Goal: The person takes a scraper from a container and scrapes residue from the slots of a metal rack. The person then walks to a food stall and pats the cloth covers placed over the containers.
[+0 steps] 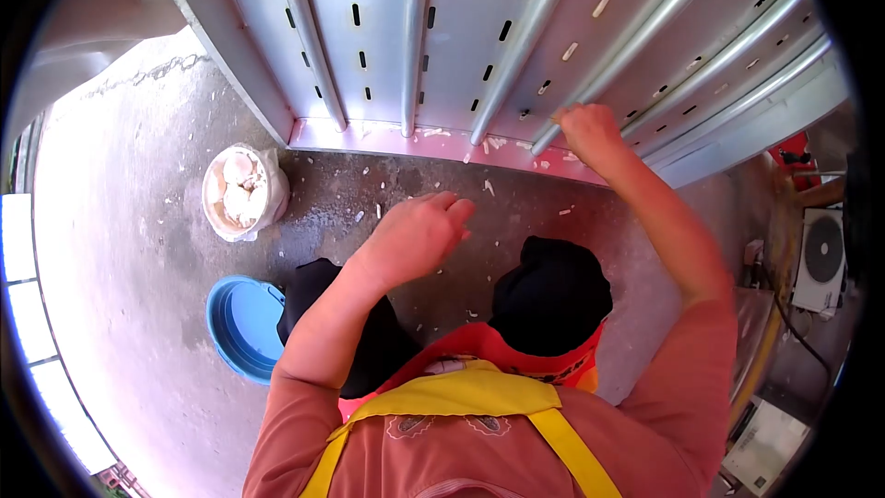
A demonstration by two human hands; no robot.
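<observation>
A large metal panel (387, 37) with raised tubular ribs and rows of slots stands in front of me. Several slots on its right part hold whitish strips (601, 6); many others on the left show black. My right hand (592, 134) is closed, its fingertips against the lower part of the panel beside a rib; whatever they pinch is hidden. Over the floor, short of the panel, my left hand (419, 232) is closed with curled fingers, and I cannot make out what is in it. White scraps (498, 142) lie along the panel's bottom ledge.
On the concrete floor (157, 249) to the left stand a lined bucket (210, 198) of whitish lumps and a blue basin (224, 350). Small white bits are scattered before my knees. At the right are a fan unit (820, 249) and a white box (770, 443).
</observation>
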